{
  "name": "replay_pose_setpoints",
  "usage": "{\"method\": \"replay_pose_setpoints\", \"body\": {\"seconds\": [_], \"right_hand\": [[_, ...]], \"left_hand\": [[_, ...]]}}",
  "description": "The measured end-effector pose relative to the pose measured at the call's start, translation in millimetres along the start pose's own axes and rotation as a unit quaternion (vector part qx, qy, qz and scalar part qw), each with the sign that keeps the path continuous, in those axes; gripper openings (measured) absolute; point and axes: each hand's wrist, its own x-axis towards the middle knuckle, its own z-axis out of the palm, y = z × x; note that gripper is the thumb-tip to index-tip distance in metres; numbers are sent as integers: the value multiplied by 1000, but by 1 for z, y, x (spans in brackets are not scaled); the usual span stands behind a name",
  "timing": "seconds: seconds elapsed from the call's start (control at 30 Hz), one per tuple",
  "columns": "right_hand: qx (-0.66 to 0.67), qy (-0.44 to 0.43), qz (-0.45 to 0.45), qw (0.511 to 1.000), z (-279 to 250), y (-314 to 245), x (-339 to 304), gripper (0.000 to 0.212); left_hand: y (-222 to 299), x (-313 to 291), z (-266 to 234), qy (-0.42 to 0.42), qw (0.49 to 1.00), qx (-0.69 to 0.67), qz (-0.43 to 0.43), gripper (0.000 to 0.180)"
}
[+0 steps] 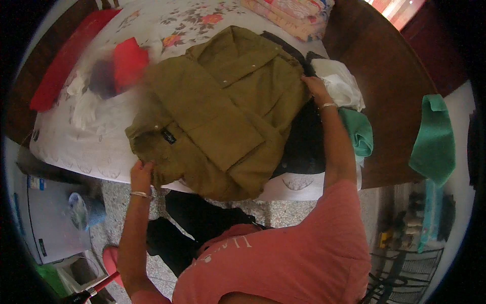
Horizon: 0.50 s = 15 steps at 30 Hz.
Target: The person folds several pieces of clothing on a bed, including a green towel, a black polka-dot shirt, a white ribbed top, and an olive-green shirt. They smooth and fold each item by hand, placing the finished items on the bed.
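An olive-brown long-sleeved shirt (202,111) lies spread across the bed in front of me, one sleeve folded over its body. A small dark label shows near its lower left corner. My left hand (142,175) pinches the shirt's edge at that near left corner. Farther off on the right, my right hand (316,91) grips the opposite side of the shirt; some of its fingers are hidden by the cloth. Beneath the right part of the shirt lies a black garment (304,147).
The bed (55,139) has a white floral sheet. Red cloth (130,63) and white gloves (85,104) lie left; white cloth (339,83) and green cloth (358,131) lie right. A folded blanket (293,17) sits at the back. A bucket (86,210) stands on the floor.
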Motion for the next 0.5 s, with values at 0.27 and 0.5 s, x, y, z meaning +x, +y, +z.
{"method": "replay_pose_setpoints", "body": {"seconds": [0.27,0.5], "right_hand": [[19,-150,108,983,-10,-39,-40,45],[55,-221,114,967,8,-38,-92,47]], "left_hand": [[48,164,-185,95,857,439,251,21],[107,114,-99,271,656,560,427,33]]}}
